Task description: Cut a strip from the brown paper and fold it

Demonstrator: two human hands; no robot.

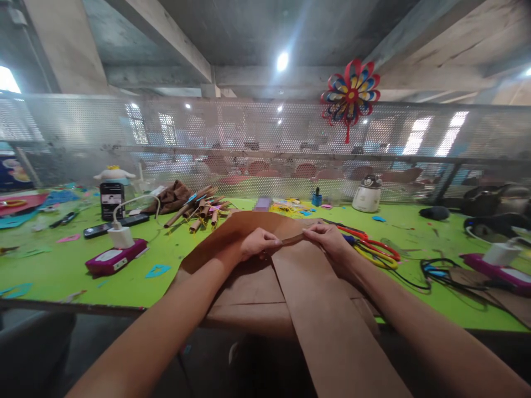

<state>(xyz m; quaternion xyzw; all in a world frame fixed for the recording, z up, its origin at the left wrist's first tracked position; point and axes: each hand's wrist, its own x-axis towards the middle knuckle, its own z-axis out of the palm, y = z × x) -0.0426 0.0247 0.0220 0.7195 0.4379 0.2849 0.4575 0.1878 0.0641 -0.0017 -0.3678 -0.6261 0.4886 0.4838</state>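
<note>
A long brown paper strip [327,309] runs from the table's edge down toward me. Its far end is turned over into a narrow fold. My left hand [259,243] is closed, with thumb and finger pinching the left end of that fold. At the right end, my right hand [329,237] pinches the same fold. Under the strip and both wrists lies a larger brown paper sheet [249,315], curling up at the back and bending over the table's front edge. The fingers' undersides are hidden.
On the green table [224,251], red-handled and yellow-handled scissors [379,254] lie right of my hands, beside black cables. Brown paper tubes [203,210] are piled behind left. Purple power strips [114,258] stand at both sides. A phone [112,202] and a white bottle [367,194] stand farther back.
</note>
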